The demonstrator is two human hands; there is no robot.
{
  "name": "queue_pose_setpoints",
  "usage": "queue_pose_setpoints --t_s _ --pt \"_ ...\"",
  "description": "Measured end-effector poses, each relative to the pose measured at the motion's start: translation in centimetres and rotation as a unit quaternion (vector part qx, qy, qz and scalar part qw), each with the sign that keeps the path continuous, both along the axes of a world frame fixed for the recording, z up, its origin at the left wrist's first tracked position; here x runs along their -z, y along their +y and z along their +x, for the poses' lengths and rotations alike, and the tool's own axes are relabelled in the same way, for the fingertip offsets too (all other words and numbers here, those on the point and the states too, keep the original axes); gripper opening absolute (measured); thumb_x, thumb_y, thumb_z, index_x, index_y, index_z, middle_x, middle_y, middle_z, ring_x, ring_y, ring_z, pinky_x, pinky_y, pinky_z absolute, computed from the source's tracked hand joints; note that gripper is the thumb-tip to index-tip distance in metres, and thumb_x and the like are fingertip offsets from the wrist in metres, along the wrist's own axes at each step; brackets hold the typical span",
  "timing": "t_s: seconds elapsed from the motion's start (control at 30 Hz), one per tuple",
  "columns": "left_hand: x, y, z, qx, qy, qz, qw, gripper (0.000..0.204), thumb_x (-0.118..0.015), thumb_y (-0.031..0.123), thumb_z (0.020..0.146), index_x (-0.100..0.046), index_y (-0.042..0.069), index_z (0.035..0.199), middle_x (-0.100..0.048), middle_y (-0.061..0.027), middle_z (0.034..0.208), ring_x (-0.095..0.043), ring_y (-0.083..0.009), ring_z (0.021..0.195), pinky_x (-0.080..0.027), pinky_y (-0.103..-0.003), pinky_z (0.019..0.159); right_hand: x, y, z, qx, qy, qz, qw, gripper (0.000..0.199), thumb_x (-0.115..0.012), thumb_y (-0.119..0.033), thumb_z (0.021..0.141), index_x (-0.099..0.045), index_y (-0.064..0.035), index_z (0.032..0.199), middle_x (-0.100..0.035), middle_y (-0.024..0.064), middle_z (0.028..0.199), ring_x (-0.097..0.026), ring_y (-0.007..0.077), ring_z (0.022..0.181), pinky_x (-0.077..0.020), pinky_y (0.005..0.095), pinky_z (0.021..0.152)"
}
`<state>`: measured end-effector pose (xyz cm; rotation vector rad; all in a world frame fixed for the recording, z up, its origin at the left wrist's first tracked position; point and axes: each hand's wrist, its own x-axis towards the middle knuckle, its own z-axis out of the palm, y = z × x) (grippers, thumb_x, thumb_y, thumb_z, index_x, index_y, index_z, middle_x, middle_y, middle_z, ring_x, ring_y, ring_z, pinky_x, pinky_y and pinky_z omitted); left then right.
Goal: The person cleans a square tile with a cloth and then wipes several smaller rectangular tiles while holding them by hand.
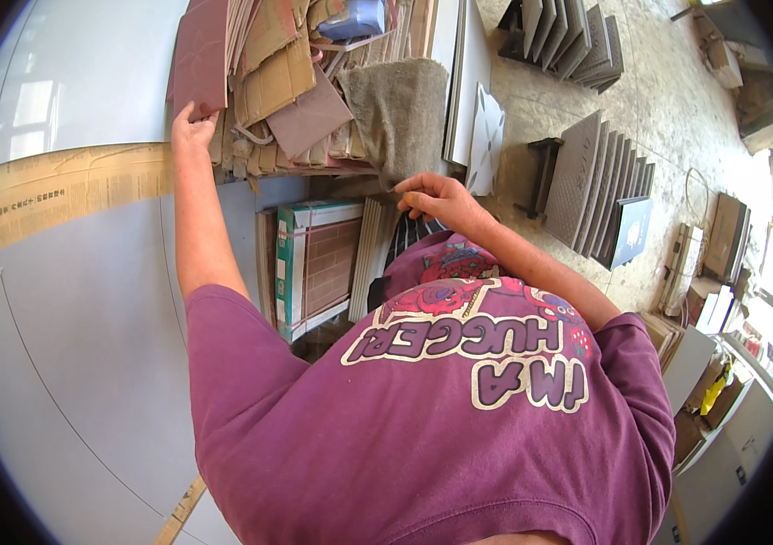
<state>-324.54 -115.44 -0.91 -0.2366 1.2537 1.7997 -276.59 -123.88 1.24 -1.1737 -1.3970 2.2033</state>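
Observation:
My left hand (194, 130) grips the lower edge of a reddish-brown tile (202, 64), which stands at the left end of a pile of tiles and cardboard. The fingers are partly hidden by the tile. A coarse grey-brown cloth (400, 109) hangs over the pile's near side and narrows to a point at its lower end. There my right hand (436, 197) is closed, with thumb and fingertips at the cloth's tip. Between the hands, a loose brownish tile (309, 118) lies tilted against torn cardboard (273, 86).
Below the pile stands a green and white box of tiles (318, 263). A blue object (352, 18) rests on top. Racks of upright grey tiles (577, 177) stand on the floor (513, 218) to the right. Large glossy panels (68, 336) with a cardboard strip (68, 195) fill the left.

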Motion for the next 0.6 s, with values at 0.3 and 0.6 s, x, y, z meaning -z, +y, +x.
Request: queue_pose_setpoints --t_s 0.3,0.6 --pt "-0.5 -3.0 4.6 0.036 0.104 0.050 0.993 0.042 -0.047 0.004 0.086 -0.032 -0.011 0.122 -0.034 -0.0240 0.127 -0.034 -0.0383 0.120 -0.036 -0.050 0.100 0.2 0.0 0.1 -0.016 -0.008 -0.002 1.000 0.028 -0.052 -0.022 0.088 -0.056 -0.0040 0.110 -0.063 0.0029 0.090 -0.057 0.0078 0.075 -0.0452 0.0214 0.066" --pt "-1.5 -0.5 2.3 0.070 0.082 0.034 0.994 0.055 -0.052 0.005 0.085 -0.023 -0.004 0.131 -0.031 -0.0205 0.131 -0.032 -0.0346 0.123 -0.038 -0.052 0.097 0.6 -0.3 0.3 0.015 0.003 -0.019 1.000 0.028 -0.054 -0.020 0.085 -0.057 -0.0015 0.106 -0.063 0.0031 0.085 -0.056 0.0083 0.071 -0.0453 0.0218 0.062"
